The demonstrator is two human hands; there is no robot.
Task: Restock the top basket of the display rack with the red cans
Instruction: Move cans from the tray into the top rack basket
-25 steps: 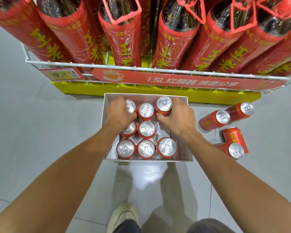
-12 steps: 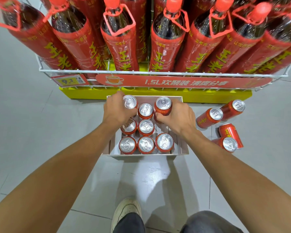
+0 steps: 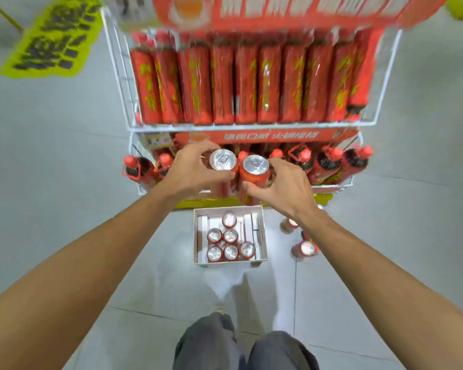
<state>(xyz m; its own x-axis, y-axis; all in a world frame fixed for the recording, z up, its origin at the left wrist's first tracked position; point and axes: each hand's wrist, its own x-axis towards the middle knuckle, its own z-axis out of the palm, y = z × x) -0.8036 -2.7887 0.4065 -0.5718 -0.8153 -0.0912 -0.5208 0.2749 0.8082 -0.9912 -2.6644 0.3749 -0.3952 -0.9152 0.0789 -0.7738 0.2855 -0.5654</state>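
Red cans [image 3: 223, 169], one gripped in each of both hands [image 3: 191, 172], none basketed yet (six wait in the box [image 3: 263, 236] below).

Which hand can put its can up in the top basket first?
Too close to call. The left hand and right hand each hold a can, side by side, equally below the blurred top basket.

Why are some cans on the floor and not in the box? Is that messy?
Yes, a bit. A few loose cans lie on the floor tiles to the right of the cardboard box, some partly hidden by the right arm. Six cans stand upright inside the box. Nothing looks spilled. Each hand, left hand and right hand, holds one can.
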